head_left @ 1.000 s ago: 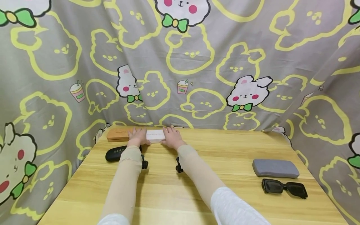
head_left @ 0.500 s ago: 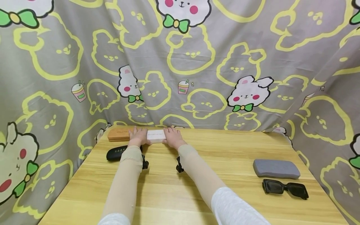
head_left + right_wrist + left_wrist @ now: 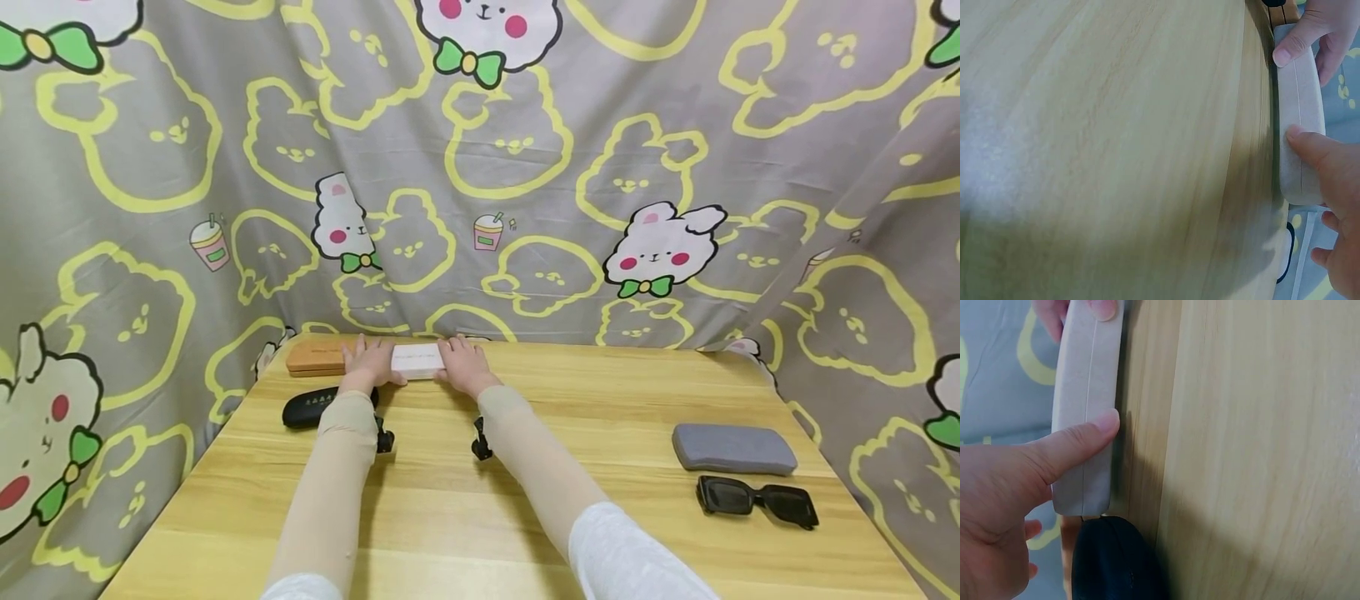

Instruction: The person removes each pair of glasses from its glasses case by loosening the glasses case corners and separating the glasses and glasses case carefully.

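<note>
A white glasses case (image 3: 416,362) lies lengthwise at the back edge of the wooden table. My left hand (image 3: 370,364) grips its left end, and my right hand (image 3: 462,367) holds the right end. In the left wrist view, the left thumb presses the seamed front side of the case (image 3: 1088,375), while the fingers go behind it, mostly hidden. The right wrist view has the right hand (image 3: 1338,172) with its thumb likewise on the front side. Left of the white case is an orange-brown glasses case (image 3: 315,358), partly covered by the left hand. A black glasses case (image 3: 306,409) sits in front of that one.
On the right side of the table (image 3: 585,417) lies a grey glasses case (image 3: 735,448), with black sunglasses (image 3: 757,500) just in front of it. A patterned grey curtain (image 3: 525,167) hangs right behind the back edge and along both sides.
</note>
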A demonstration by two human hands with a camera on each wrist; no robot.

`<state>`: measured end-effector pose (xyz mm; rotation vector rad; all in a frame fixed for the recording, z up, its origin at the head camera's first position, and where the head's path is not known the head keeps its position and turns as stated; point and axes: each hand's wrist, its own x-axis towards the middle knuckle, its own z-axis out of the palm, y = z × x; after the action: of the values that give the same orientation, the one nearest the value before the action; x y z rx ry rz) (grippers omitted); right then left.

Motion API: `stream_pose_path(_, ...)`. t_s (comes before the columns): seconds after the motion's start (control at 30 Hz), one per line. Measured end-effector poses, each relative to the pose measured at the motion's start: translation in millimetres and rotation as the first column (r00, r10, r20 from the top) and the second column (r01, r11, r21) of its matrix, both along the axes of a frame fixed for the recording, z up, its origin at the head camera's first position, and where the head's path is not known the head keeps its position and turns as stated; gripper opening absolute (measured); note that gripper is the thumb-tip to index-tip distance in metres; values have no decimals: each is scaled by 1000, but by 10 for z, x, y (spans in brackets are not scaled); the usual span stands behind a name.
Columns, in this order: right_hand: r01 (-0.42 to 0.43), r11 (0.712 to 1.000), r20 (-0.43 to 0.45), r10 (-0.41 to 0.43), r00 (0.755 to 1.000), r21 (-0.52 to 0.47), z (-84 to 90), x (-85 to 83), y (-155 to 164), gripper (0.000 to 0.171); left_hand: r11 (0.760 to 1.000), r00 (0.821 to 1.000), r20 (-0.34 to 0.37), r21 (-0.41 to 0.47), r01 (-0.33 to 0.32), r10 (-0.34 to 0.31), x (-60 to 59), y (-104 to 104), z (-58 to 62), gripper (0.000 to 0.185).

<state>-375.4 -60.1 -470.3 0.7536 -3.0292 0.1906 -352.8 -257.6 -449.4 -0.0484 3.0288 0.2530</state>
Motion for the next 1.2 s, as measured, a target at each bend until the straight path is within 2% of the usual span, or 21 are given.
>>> stream_pose_path(0.2,15,1000,12,-15,1000,-5,4,33,42,75,1000,1000,-19,11,1,-1,48,38,38,90)
stream_pose_path(0.53,-1,999,-15,0,1000,-49,42,111,149,75,1000,999,-52,28,8,-6,125,109,70,90)
stream_pose_path(0.7,-15,998,-43,12,999,-64,74,161,215,75,999,997,-74,48,20,-16,190,154,130,90)
stream_pose_path(1.2,-74,993,-160,58,985,-91,267,427,417,73,997,985,-173,69,44,-31,401,287,147,87)
